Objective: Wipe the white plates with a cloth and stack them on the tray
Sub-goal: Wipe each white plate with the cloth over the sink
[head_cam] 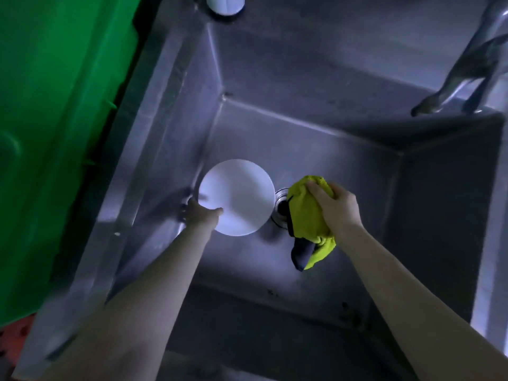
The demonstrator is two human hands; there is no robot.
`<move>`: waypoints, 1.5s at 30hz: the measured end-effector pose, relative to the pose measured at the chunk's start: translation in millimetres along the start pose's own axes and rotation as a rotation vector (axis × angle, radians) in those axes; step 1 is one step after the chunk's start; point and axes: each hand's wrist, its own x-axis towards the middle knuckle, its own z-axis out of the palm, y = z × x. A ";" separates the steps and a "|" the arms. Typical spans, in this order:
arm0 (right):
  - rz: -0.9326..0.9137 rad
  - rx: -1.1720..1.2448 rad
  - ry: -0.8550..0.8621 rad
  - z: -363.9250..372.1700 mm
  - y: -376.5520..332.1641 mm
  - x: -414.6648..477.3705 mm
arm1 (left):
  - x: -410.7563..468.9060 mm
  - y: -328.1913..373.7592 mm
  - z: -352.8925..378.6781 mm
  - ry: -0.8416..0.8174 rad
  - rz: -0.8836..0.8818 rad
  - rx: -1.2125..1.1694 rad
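A round white plate (242, 193) is held over the bottom of a deep steel sink (316, 149). My left hand (202, 214) grips the plate at its lower left rim, thumb on the face. To the right of the plate, my right hand (336, 206) is closed around a bunched yellow-green cloth (308, 215) with a dark underside that hangs below the fist. The cloth is just beside the plate's right edge, not touching its face. No tray with stacked plates is in view.
The sink's drain (280, 206) shows between plate and cloth. A green plastic bin (55, 119) stands left of the sink. A steel tap (467, 70) reaches in at the upper right. A white cylindrical container (225, 4) sits on the far rim.
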 end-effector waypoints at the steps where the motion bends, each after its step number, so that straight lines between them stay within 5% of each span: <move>1: 0.016 -0.010 -0.003 4.7 2.8 3.5 | 5.8 -3.0 2.9 0.005 -0.011 -0.013; 9: 0.115 -0.018 -0.021 13.7 15.8 10.3 | 18.3 -9.1 12.8 0.068 -0.054 -0.219; 13: 0.136 0.005 0.009 3.8 14.3 4.6 | 2.8 0.8 11.6 -0.107 -0.099 -0.525; 19: 0.125 0.095 0.051 -22.7 2.6 -23.0 | -36.4 16.9 -8.1 -0.306 -0.013 -0.631; 26: 0.011 0.182 0.073 -82.6 -11.1 -82.6 | -113.9 24.7 -37.4 -0.074 0.332 -0.486; 32: -0.201 0.082 0.009 -138.5 -22.8 -133.6 | -205.5 36.4 -60.9 0.023 0.593 -0.490; 40: -0.593 -0.070 0.171 -194.0 -48.7 -187.4 | -310.2 50.6 -65.2 0.176 1.025 -0.427; 45: -0.845 -0.058 0.213 -190.7 -65.0 -218.0 | -357.5 69.7 -62.4 0.076 0.826 -0.778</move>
